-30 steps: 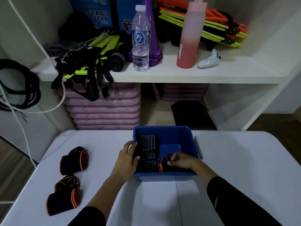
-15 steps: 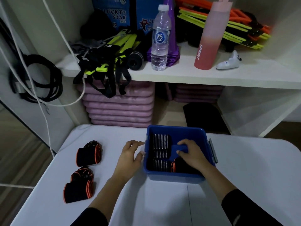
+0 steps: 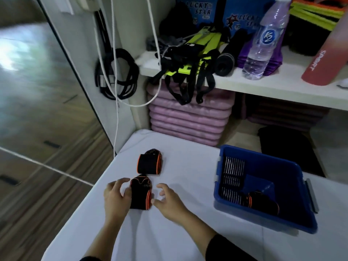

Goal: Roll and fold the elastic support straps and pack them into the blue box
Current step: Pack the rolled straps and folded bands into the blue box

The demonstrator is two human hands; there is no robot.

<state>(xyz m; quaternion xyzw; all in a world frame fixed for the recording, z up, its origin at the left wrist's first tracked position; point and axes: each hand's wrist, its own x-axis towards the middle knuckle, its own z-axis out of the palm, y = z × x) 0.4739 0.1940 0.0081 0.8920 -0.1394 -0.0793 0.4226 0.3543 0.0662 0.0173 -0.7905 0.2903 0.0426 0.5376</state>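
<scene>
Near edge of table [image 3: 188, 232], left hand [image 3: 116, 196]: lies against the left side of the near strap, fingers bent at its edge. Whether it truly grips cannot be told.
Right hand [image 3: 167, 200]: empty and released, fingers spread and curved, just beside the strap's right side.
Near strap [image 3: 140, 194]: black roll with orange trim, lying on the table between the two hands, close to the table's left edge.
Risk at near strap: the roll looks springy. Lifted by one side only, it would likely loosen or unroll, and a push from the right could slide it toward the left edge.
Far strap [image 3: 149, 162]: a second roll just beyond the first, almost touching it.
Risk at far strap: a wide close of the fingers could catch or drag it along.
Box [image 3: 254, 216]: blue, well apart to the right, with a slotted floor and one packed strap [image 3: 263, 202] at its near side.
Risk at box: a slack roll may open on the way across, or land on the packed strap and ride up instead of seating.
Shelf [image 3: 263, 87]: beyond the table, with dark webbing hanging over its edge, out of the likely path.
</scene>
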